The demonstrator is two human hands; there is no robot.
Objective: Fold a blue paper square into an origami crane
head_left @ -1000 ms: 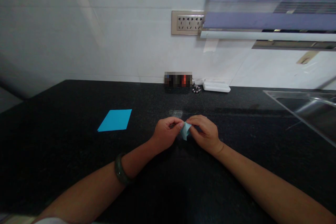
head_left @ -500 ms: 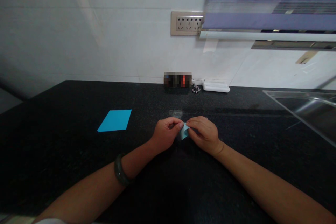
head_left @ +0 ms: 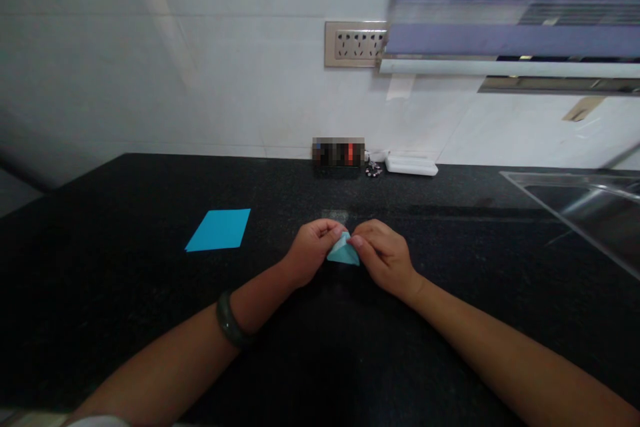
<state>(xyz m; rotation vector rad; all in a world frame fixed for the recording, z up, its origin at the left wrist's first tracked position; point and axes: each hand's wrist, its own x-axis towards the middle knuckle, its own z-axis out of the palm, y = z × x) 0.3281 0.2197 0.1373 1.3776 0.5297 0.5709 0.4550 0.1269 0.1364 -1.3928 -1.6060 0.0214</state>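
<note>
A small folded piece of light blue paper point(head_left: 344, 253) is held between my two hands above the dark counter. My left hand point(head_left: 316, 250) pinches its upper left side between thumb and fingers. On the opposite side my right hand point(head_left: 384, 257) grips the upper right edge, thumb toward me. The lower part of the paper spreads into a wide, roughly triangular flap. Fingers cover its top corners. To the left, a flat bright blue sheet of paper point(head_left: 219, 230) lies apart from both hands.
Against the wall stand a blurred-out dark box point(head_left: 339, 152), a small beaded string point(head_left: 373, 169) and a white plastic case point(head_left: 411, 165). A sink point(head_left: 595, 203) is set into the black counter point(head_left: 125, 213) at right. A purple blind point(head_left: 515, 7) hangs above.
The folded paper has turned and opened out, so a wider flap now faces me. Both hands have shifted slightly while keeping hold of it.
</note>
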